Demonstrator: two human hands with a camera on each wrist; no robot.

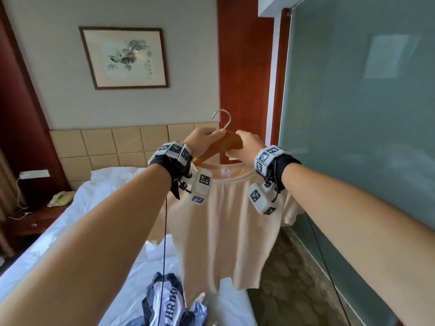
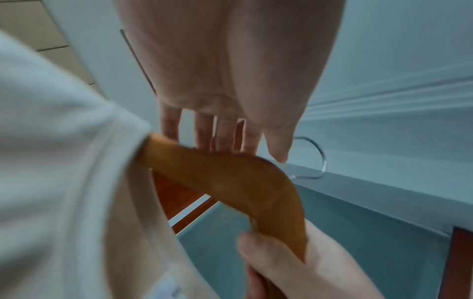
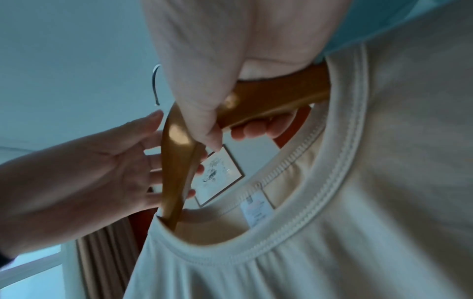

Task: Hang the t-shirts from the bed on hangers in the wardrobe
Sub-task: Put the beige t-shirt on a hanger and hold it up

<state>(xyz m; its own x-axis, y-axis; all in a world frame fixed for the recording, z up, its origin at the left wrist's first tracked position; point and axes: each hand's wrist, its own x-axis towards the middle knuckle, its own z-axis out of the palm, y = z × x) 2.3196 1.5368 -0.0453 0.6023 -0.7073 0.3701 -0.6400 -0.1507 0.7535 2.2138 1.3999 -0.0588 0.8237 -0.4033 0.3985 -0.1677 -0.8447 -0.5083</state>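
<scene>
Cream cotton t-shirt (image 1: 219, 229) hangs above the white bed's (image 1: 106, 184) near end, its collar threaded on a curved wooden hanger (image 1: 226, 143); right hand (image 1: 247, 143) grips it, left hand's (image 1: 202, 140) straight fingers steady it, so carrying to the wardrobe likely follows.

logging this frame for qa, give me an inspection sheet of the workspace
surface: bed with white sheets.
job's things: cream t-shirt hanging on wooden hanger, both hanger arms inside the collar; hook free.
clutter: dark printed garment on the bed.
grippers: left hand, fingers straight, steadies the hanger; right hand grips it.
cables: black cable hanging from the left wrist.
surroundings: framed picture, frosted glass panel, phone on a nightstand; wardrobe not seen.
</scene>
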